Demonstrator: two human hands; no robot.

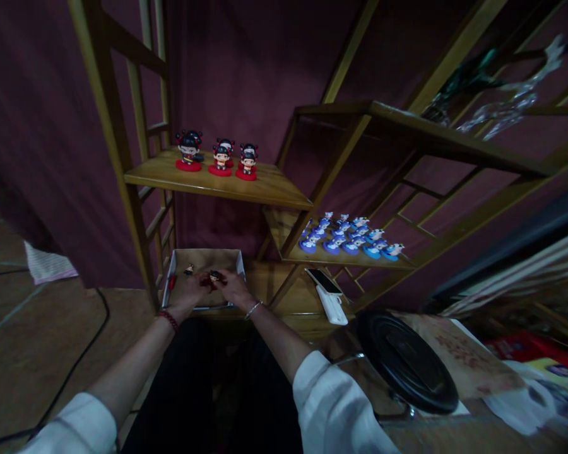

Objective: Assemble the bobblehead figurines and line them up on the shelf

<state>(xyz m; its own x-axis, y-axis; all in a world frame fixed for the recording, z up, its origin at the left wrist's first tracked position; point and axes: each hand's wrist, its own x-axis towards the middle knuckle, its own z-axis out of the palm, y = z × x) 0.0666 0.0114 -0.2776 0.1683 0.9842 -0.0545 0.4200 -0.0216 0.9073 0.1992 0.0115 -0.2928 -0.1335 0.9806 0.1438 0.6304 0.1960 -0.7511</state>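
My left hand (189, 296) and my right hand (235, 289) meet over an open cardboard box (203, 253) on the low shelf. Between their closed fingers is a small black-haired figurine (214, 276) with dark red at its sides; the fingers partly cover it. Inside the box, a second small figurine (189, 269) lies beyond my left hand. A red piece (172, 282) rests by the box's left wall. On the shelf above, several black-haired figurines (221, 157) stand upright on round red bases.
Several blue and purple figurines (343, 236) stand in rows on the middle shelf (288, 217). A phone (324, 281) lies on a white object (332, 306) to the right. A black round stool (407, 360) is near my right arm. A cable (82, 356) crosses the floor at left.
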